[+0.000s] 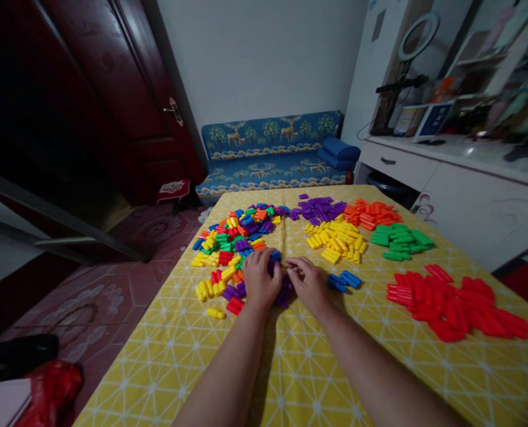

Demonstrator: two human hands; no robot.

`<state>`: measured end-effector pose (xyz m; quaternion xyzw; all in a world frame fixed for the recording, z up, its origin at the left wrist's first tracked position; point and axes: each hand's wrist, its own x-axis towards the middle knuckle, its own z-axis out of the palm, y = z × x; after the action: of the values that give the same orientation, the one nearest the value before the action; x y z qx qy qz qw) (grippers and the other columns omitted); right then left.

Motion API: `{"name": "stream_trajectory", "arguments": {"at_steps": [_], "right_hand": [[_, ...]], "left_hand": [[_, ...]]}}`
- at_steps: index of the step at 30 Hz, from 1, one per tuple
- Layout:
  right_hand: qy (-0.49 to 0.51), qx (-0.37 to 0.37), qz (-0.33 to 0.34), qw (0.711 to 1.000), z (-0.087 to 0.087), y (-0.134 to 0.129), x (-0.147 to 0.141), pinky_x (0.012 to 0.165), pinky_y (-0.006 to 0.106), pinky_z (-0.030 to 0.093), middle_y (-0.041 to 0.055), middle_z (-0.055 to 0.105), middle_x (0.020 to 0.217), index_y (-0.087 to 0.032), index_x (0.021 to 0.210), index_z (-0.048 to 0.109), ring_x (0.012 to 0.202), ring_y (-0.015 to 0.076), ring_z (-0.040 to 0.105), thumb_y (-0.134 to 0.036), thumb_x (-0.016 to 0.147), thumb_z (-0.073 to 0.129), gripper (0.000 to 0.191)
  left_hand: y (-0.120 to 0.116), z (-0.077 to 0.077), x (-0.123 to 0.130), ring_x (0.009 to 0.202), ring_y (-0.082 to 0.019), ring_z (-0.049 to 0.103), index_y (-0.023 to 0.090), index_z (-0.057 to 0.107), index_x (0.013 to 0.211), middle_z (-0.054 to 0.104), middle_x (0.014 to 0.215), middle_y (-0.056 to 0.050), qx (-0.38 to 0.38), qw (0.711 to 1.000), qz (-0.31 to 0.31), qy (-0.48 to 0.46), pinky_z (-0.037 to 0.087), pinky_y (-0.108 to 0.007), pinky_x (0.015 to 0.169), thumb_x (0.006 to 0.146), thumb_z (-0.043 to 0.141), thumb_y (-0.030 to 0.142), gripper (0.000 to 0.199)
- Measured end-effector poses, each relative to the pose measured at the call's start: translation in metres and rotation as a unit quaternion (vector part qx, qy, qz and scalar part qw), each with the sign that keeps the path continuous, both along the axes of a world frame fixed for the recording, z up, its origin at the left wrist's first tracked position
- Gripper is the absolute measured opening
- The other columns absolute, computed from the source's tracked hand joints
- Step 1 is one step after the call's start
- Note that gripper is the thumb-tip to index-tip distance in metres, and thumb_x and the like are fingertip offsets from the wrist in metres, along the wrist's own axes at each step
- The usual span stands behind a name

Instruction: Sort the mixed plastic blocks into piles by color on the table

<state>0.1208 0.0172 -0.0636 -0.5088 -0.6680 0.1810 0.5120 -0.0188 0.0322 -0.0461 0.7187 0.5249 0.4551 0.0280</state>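
Observation:
My left hand (pixel 261 280) is at the near right edge of a mixed heap of colourful plastic building pieces (pixel 239 234), its fingers curled down over some of them. A blue piece (pixel 275 255) shows by its fingertips, and purple pieces (pixel 284 292) lie beneath and between the hands. Just to the right, my right hand (pixel 308 283) has thumb and fingers drawn together. Whatever either hand grips is too hidden to make out. Beside the right hand lie a few blue pieces (pixel 344 280).
Single-colour piles lie on the yellow tablecloth (pixel 192 367): purple (pixel 319 209), yellow (pixel 338 239), orange (pixel 373 213), green (pixel 401 240) and red (pixel 457 302). A blue patterned sofa (pixel 268 154) stands behind the table, a white dresser (pixel 468 196) at right.

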Motion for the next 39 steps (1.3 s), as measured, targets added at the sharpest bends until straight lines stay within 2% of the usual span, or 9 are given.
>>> {"name": "stream_trajectory", "arguments": {"at_steps": [5, 11, 15, 19, 25, 28, 31, 34, 39], "right_hand": [[-0.071, -0.015, -0.038, 0.997, 0.001, 0.000, 0.000, 0.092, 0.039, 0.051, 0.0095, 0.069, 0.108, -0.019, 0.111, 0.066, 0.103, 0.0238, 0.063, -0.015, 0.081, 0.056, 0.032], [-0.112, -0.022, -0.022, 0.993, 0.000, 0.002, 0.000, 0.105, 0.039, 0.044, 0.0072, 0.066, 0.123, -0.023, 0.116, 0.067, 0.118, 0.0221, 0.058, -0.011, 0.080, 0.050, 0.041], [-0.103, -0.031, -0.021, 0.994, -0.001, 0.003, 0.000, 0.105, 0.039, 0.044, 0.0087, 0.066, 0.123, -0.021, 0.117, 0.066, 0.117, 0.0226, 0.059, -0.013, 0.080, 0.051, 0.040], [-0.089, -0.039, -0.028, 0.995, -0.002, 0.004, -0.001, 0.104, 0.041, 0.045, 0.0105, 0.067, 0.121, -0.018, 0.118, 0.064, 0.116, 0.0241, 0.059, -0.014, 0.080, 0.051, 0.041], [-0.101, -0.034, 0.021, 0.994, -0.001, 0.005, -0.002, 0.110, 0.043, 0.040, 0.0068, 0.061, 0.133, -0.025, 0.133, 0.056, 0.126, 0.0226, 0.054, -0.007, 0.075, 0.050, 0.061], [-0.104, -0.042, 0.029, 0.993, -0.001, 0.006, -0.002, 0.108, 0.042, 0.042, 0.0069, 0.061, 0.132, -0.026, 0.134, 0.055, 0.124, 0.0230, 0.055, -0.005, 0.073, 0.050, 0.065], [-0.062, -0.052, 0.005, 0.997, -0.004, 0.009, -0.002, 0.099, 0.039, 0.048, 0.0076, 0.067, 0.117, -0.024, 0.119, 0.063, 0.111, 0.0226, 0.061, -0.007, 0.074, 0.051, 0.050], [0.017, -0.043, 0.006, 0.999, -0.005, 0.011, -0.002, 0.092, 0.036, 0.051, 0.0066, 0.066, 0.105, -0.022, 0.102, 0.067, 0.102, 0.0210, 0.063, -0.010, 0.073, 0.053, 0.034], [0.163, -0.049, 0.011, 0.985, -0.003, 0.011, -0.002, 0.082, 0.033, 0.054, 0.0059, 0.065, 0.102, -0.021, 0.101, 0.062, 0.095, 0.0201, 0.065, -0.021, 0.076, 0.058, 0.025]], "left_hand": [[0.002, -0.003, 0.001, 0.115, -0.032, 0.058, 0.020, 0.063, 0.123, 0.069, 0.120, -0.011, -0.041, 0.996, 0.029, 0.070, 0.037, -0.052, 0.104, 0.080, 0.058, 0.020, 0.044], [0.005, -0.005, -0.002, 0.118, -0.032, 0.055, 0.030, 0.073, 0.109, 0.067, 0.127, -0.007, -0.060, 0.990, 0.020, 0.128, 0.035, -0.054, 0.104, 0.079, 0.058, 0.020, 0.035], [0.006, -0.002, -0.003, 0.112, -0.031, 0.056, 0.030, 0.072, 0.107, 0.069, 0.116, -0.008, -0.072, 0.988, 0.021, 0.138, 0.038, -0.051, 0.099, 0.082, 0.056, 0.025, 0.030], [0.006, 0.002, -0.003, 0.105, -0.032, 0.058, 0.023, 0.068, 0.105, 0.070, 0.103, -0.011, -0.083, 0.989, 0.037, 0.117, 0.038, -0.051, 0.099, 0.078, 0.057, 0.025, 0.028], [0.005, 0.002, -0.002, 0.106, -0.028, 0.062, 0.022, 0.059, 0.112, 0.070, 0.105, -0.007, -0.078, 0.994, -0.054, 0.054, 0.032, -0.050, 0.109, 0.069, 0.054, 0.014, 0.044], [0.004, 0.001, -0.003, 0.104, -0.026, 0.063, 0.021, 0.057, 0.115, 0.070, 0.106, -0.006, -0.082, 0.993, -0.085, 0.013, 0.040, -0.046, 0.104, 0.067, 0.051, 0.010, 0.050], [0.005, -0.002, -0.004, 0.106, -0.025, 0.063, 0.020, 0.057, 0.116, 0.069, 0.110, -0.007, -0.086, 0.990, -0.102, -0.035, 0.047, -0.042, 0.096, 0.067, 0.049, 0.008, 0.051], [0.007, -0.004, -0.005, 0.104, -0.024, 0.064, 0.020, 0.061, 0.112, 0.070, 0.107, -0.007, -0.079, 0.991, -0.098, -0.051, 0.048, -0.040, 0.094, 0.067, 0.048, 0.007, 0.048], [0.007, 0.000, -0.005, 0.098, -0.024, 0.067, 0.020, 0.066, 0.106, 0.074, 0.101, -0.007, -0.072, 0.993, -0.087, -0.028, 0.047, -0.041, 0.091, 0.076, 0.049, 0.010, 0.036]]}}
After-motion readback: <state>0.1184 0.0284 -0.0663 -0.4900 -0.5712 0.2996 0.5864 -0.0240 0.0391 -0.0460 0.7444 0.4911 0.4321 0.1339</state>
